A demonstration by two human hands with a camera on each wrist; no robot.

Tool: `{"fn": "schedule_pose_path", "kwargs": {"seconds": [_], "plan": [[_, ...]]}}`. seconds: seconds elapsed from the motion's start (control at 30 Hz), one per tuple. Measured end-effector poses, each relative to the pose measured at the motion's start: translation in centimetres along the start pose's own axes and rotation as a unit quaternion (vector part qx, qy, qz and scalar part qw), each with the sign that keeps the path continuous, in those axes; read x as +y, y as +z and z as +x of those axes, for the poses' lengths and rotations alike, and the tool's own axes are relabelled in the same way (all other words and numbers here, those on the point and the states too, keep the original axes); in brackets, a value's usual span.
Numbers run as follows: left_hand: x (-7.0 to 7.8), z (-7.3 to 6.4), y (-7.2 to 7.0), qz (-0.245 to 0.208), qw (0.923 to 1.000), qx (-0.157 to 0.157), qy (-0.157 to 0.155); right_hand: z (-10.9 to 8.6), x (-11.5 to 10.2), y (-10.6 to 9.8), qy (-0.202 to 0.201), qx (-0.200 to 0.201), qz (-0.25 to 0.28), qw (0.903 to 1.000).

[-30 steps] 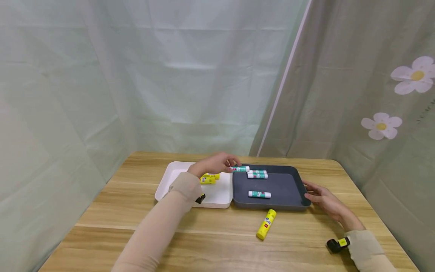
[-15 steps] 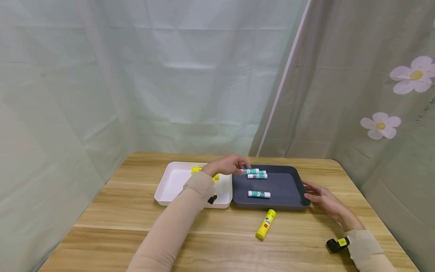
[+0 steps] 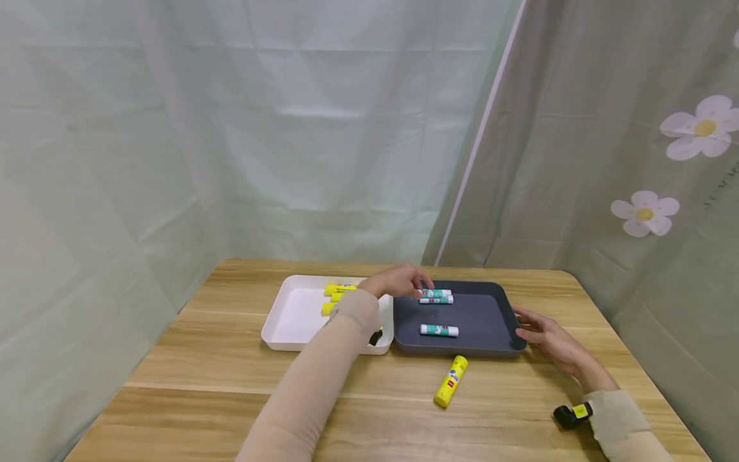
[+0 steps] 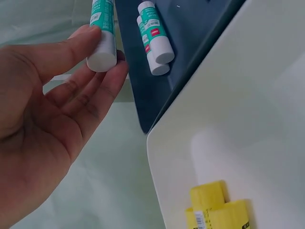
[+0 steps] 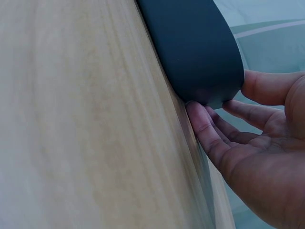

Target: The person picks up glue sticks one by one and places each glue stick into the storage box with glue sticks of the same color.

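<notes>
My left hand (image 3: pixel 401 281) pinches a green-and-white glue stick (image 4: pixel 103 40) between thumb and fingers, over the left back part of the dark grey tray (image 3: pixel 479 321). Two similar glue sticks (image 4: pixel 156 36) lie side by side in that tray, just beyond the held one in the left wrist view. A third green-and-white glue stick (image 3: pixel 439 330) lies nearer the tray's front. At the tray's right end, my right hand (image 3: pixel 548 337) rests its outstretched fingers and thumb against the outer wall, as the right wrist view also shows.
A white tray (image 3: pixel 283 327) adjoins the dark one on the left, holding several yellow glue sticks (image 3: pixel 337 290) partly hidden by the left arm. Another yellow glue stick (image 3: pixel 451 382) lies on the wooden table (image 3: pixel 190 378) in front. Curtains (image 3: pixel 346 141) hang behind.
My left hand has moved right with the green-and-white glue stick, which now overlaps the pair in the dark tray. The right hand keeps its place at the tray's end.
</notes>
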State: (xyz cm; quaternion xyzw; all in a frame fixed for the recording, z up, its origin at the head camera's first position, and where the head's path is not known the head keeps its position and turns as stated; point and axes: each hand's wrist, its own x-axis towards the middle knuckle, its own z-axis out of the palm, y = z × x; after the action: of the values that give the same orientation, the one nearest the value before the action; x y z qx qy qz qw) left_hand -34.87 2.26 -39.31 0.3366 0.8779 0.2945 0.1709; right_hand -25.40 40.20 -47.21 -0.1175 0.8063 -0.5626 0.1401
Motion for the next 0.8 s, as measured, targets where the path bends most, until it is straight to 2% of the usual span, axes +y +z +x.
{"fn": "schedule_pose_path", "kwargs": {"seconds": [0.37, 0.6, 0.8], "plan": [[0.4, 1.6, 2.0, 0.017, 0.9999, -0.002, -0.001, -0.1, -0.1, 0.1, -0.002, 0.002, 0.001, 1.0], [0.3, 1.9, 2.6, 0.011, 0.9997, -0.001, -0.02, 0.2, 0.0, 0.2, -0.013, 0.001, -0.01, 0.9999], [0.5, 2.2, 3.1, 0.033, 0.9993, -0.008, -0.017, 0.0, 0.2, 0.1, -0.02, 0.007, -0.025, 0.9995]]}}
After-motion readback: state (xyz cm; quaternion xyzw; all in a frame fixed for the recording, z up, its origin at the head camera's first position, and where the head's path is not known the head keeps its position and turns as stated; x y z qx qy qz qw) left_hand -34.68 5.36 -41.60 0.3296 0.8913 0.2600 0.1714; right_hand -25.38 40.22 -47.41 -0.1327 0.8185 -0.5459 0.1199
